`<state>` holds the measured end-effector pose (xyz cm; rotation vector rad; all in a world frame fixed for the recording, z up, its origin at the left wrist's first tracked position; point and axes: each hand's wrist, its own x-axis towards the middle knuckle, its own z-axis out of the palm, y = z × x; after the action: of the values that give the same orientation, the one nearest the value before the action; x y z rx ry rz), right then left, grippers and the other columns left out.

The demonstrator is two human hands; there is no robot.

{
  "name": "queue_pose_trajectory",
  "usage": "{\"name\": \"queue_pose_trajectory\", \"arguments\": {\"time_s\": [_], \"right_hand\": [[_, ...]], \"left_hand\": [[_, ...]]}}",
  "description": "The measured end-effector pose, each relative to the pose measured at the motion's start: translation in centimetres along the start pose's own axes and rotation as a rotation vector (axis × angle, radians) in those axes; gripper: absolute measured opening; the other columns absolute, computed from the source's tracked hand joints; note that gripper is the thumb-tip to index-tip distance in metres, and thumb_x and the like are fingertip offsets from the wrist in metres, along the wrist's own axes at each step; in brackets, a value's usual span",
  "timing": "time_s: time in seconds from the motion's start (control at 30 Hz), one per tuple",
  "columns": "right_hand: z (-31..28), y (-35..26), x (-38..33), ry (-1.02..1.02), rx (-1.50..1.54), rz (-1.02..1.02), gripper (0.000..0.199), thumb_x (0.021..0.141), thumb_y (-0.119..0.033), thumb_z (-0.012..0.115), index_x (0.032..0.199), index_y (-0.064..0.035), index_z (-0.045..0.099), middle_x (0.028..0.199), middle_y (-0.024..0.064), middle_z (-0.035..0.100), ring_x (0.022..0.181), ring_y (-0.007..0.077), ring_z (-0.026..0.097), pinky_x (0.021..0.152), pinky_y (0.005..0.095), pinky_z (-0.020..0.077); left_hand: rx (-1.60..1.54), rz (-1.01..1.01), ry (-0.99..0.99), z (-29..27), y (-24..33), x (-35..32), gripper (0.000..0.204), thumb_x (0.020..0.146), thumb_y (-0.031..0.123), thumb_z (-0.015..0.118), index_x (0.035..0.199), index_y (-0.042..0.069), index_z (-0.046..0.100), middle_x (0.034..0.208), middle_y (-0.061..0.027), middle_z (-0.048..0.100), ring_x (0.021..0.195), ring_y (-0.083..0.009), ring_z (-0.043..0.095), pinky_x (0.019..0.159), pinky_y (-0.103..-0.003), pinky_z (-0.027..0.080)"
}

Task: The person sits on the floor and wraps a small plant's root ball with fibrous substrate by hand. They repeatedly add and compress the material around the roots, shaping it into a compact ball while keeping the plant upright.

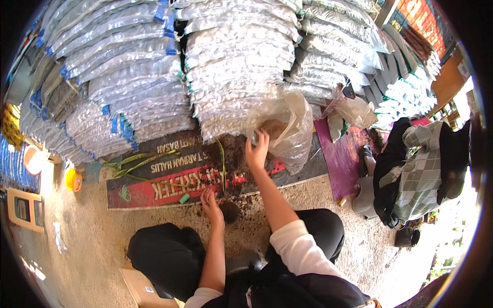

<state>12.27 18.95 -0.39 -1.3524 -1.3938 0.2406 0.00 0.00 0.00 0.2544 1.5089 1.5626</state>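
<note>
My right hand point(257, 152) reaches forward to a clear plastic bag point(297, 134), its fingertips at the mouth and its fingers looking parted. Brown loose material point(274, 128) shows inside the bag. My left hand point(210, 204) is nearer to me, beside a small dark round pot point(229, 211). Its fingers are loosely curved and apart, with nothing visible in them. A long narrow green leaf point(222, 156) with pale edges stands up by the pot. Other long green leaves point(134, 164) lie to the left on a printed banner point(131, 191) strewn with dark soil point(233, 154).
Tall stacks of filled plastic sacks point(236, 61) rise beyond the banner. At the right, a person in a checked garment point(418, 164) is beside a purple sheet point(339, 159). A green piece point(184, 198) lies near the banner's edge. A cardboard box point(138, 287) sits by my left knee.
</note>
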Motion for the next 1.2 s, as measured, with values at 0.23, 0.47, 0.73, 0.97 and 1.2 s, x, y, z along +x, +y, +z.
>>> {"name": "queue_pose_trajectory", "arguments": {"time_s": [0.23,0.47,0.73,0.97,1.2], "right_hand": [[-2.1,7.5,10.1,-0.488,-0.651,0.091,0.058,0.073,-0.020,0.065,0.123,-0.0017,0.042,0.134,0.0209,0.035,0.121,0.0394,0.038,0.096,0.0498,0.0351],[-3.7,9.3,9.4,-0.822,-0.871,0.413,0.098,0.064,-0.031,0.075,0.141,-0.0129,0.017,0.141,0.0160,0.029,0.121,0.0342,0.043,0.092,0.0468,0.0419],[-4.9,10.4,10.2,-0.732,-0.866,0.278,0.036,0.066,-0.023,0.072,0.099,-0.0088,0.065,0.118,0.0139,0.051,0.107,0.0299,0.053,0.082,0.0403,0.0495],[-9.2,3.4,13.8,-0.544,-0.733,0.077,0.029,0.070,-0.023,0.069,0.093,-0.0075,0.066,0.111,0.0126,0.052,0.104,0.0292,0.054,0.081,0.0406,0.0500],[-14.4,-1.7,16.3,-0.256,-0.478,0.142,0.038,0.071,-0.027,0.069,0.100,-0.0037,0.061,0.101,0.0186,0.061,0.094,0.0358,0.058,0.080,0.0432,0.0475]], "left_hand": [[-0.033,-0.048,0.011,2.1,-1.1,0.9,0.047,0.088,0.036,0.056,0.124,0.010,0.042,0.117,-0.0044,0.050,0.106,-0.0192,0.052,0.080,-0.033,0.044],[-0.051,-0.039,0.059,2.1,-2.0,1.4,0.042,0.087,0.036,0.057,0.120,0.012,0.046,0.116,-0.0030,0.052,0.106,-0.0174,0.054,0.082,-0.033,0.045],[-0.039,-0.022,0.022,2.8,-1.3,0.9,0.043,0.088,0.036,0.055,0.122,0.012,0.045,0.115,-0.0036,0.053,0.105,-0.0176,0.054,0.082,-0.033,0.044],[-0.067,-0.018,-0.056,2.0,0.0,-0.4,0.047,0.088,0.039,0.055,0.123,0.011,0.042,0.116,-0.0050,0.050,0.108,-0.0198,0.052,0.082,-0.034,0.042],[-0.015,0.010,-0.162,1.5,2.1,-3.2,0.047,0.088,0.039,0.055,0.125,0.012,0.042,0.116,-0.0048,0.049,0.109,-0.0207,0.051,0.084,-0.036,0.041]]}}
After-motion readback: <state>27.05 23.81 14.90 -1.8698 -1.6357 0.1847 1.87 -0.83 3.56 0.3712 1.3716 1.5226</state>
